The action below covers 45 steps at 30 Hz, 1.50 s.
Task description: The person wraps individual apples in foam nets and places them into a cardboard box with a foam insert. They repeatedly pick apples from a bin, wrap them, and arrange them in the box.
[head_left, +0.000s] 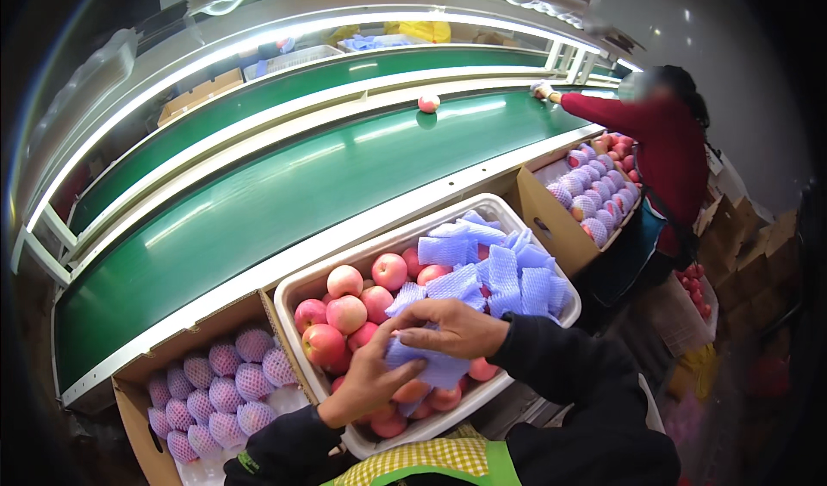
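Observation:
My left hand and my right hand meet over a white plastic crate. Between them is a bluish-purple foam net sleeve, with the fingers of both hands closed on it. Whether an apple sits inside the sleeve is hidden by my fingers. Red and pink apples fill the left and near parts of the crate. Loose foam net sleeves lie heaped over its right part.
Left of the crate, a cardboard box holds rows of netted apples. Beyond runs a green conveyor belt carrying one apple. At right, a person in red reaches over the belt beside another box of netted apples.

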Each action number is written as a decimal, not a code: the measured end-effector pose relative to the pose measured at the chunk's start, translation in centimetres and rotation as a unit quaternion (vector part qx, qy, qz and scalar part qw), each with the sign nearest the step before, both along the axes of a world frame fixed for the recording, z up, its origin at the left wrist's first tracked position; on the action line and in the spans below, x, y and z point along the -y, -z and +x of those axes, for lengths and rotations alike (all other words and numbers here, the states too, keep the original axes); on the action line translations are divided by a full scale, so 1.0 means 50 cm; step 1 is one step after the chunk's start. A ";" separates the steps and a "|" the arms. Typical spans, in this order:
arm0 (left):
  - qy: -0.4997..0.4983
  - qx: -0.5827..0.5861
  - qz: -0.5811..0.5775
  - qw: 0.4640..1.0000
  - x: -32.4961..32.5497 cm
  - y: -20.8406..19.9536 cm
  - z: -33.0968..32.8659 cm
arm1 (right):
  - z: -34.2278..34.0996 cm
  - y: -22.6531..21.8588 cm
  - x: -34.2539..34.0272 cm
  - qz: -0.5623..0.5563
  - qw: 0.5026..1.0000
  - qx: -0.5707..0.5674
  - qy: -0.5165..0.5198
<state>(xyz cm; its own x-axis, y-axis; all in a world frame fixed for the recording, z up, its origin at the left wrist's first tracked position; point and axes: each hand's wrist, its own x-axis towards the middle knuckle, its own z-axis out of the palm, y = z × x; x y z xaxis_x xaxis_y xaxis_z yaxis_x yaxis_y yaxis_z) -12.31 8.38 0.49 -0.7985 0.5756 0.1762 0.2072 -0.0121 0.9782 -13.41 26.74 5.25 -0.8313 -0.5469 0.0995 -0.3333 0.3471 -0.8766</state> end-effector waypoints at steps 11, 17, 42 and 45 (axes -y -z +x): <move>-0.237 -0.119 -0.244 0.933 0.038 0.081 0.003 | -0.615 0.091 -0.192 0.237 0.947 -0.128 0.177; -0.207 -0.169 -0.293 0.918 0.029 0.085 -0.011 | -0.855 0.157 -0.179 0.302 0.897 -0.114 0.302; -0.187 -0.128 -0.304 0.926 0.059 0.107 -0.003 | -0.833 0.163 0.046 0.117 0.989 -0.070 0.054; -0.246 -0.075 -0.206 0.944 0.048 0.093 -0.003 | -0.610 0.076 0.010 0.079 0.993 -0.018 -0.087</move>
